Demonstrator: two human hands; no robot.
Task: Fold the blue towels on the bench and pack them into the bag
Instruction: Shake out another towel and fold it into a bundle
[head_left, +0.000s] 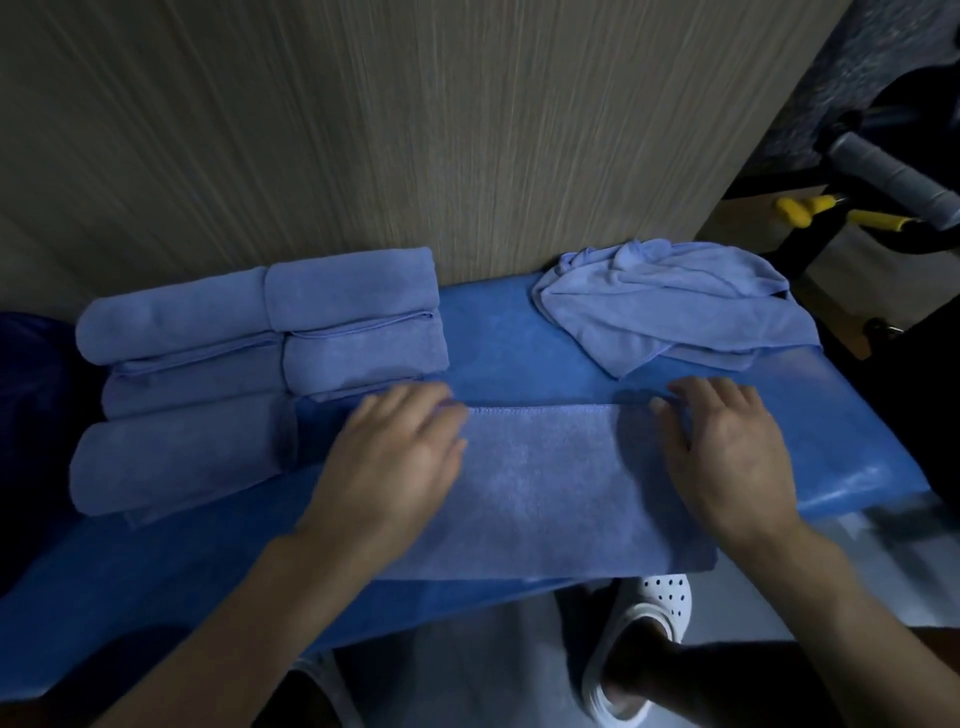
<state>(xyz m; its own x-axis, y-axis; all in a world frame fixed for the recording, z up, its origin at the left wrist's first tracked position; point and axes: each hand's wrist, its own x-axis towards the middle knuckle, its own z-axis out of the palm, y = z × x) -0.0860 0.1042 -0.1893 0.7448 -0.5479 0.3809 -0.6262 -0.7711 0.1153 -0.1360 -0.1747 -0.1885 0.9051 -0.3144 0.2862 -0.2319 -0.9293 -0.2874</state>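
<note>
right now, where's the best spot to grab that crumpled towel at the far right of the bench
Probably the near-left corner of the crumpled towel, which juts flat toward you on the bench. Come from the front with the right hand: the wall blocks the far side, and the bunched folds there offer no clean edge.
</note>
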